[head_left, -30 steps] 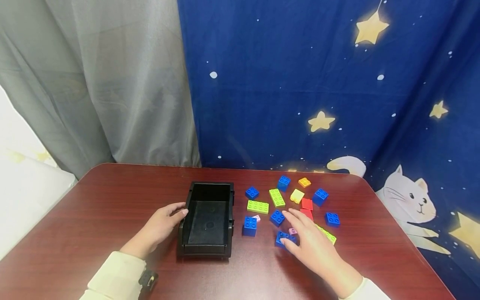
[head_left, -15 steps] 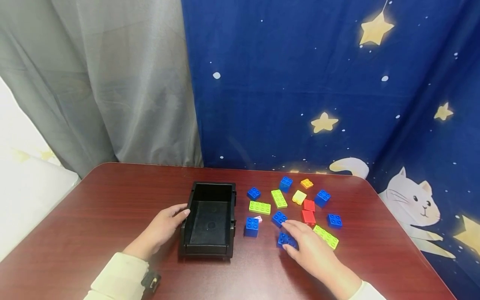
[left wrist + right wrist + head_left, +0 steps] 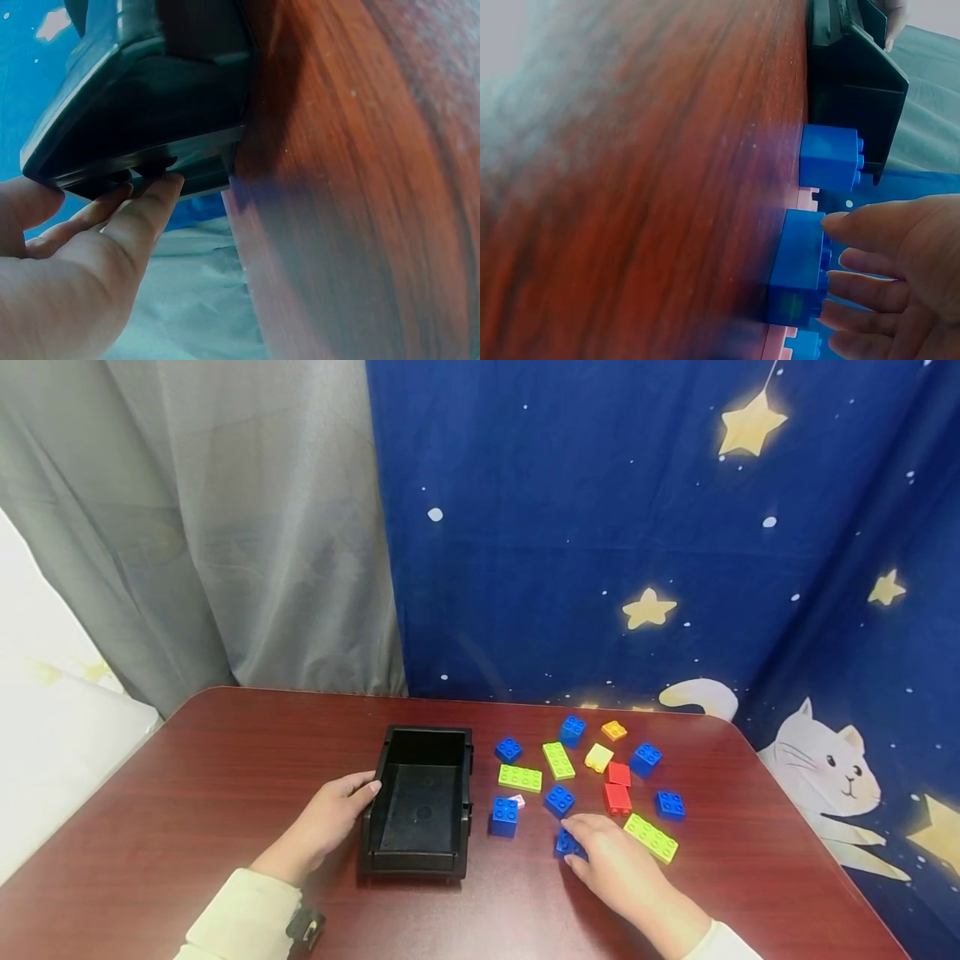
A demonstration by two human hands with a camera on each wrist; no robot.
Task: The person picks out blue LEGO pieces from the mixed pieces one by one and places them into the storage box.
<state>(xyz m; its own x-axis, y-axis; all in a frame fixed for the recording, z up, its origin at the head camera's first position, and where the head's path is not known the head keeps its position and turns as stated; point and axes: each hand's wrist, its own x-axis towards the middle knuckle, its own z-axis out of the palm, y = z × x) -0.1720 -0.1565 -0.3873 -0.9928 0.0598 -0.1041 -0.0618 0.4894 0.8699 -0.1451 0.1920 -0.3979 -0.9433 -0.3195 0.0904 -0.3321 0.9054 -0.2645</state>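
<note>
In the head view, a black storage bin (image 3: 416, 864) stands left of the loose toy building bricks. My left hand (image 3: 330, 818) holds its left side, thumb at the rim; in the left wrist view the fingers (image 3: 150, 214) meet the outer wall below the lip. My right hand (image 3: 618, 864) is over a blue brick (image 3: 567, 844), which lies on the table and is partly covered by the fingers. In the right wrist view the thumb touches the upper edge of this blue brick (image 3: 799, 251), and the other fingers extend loosely at its studs.
Around the right hand lie several more bricks: a blue one (image 3: 504, 817) near the bin, two red ones (image 3: 617, 799), a long green one (image 3: 651, 838), a pale yellow one (image 3: 598, 757) and an orange one (image 3: 613, 730). The table (image 3: 285, 735) ends at a blue curtain (image 3: 525, 568).
My right hand has drawn in toward the near blue brick, its fingers coming lower and closer to the thumb. The view has shifted slightly. My left hand stays at the bin.
</note>
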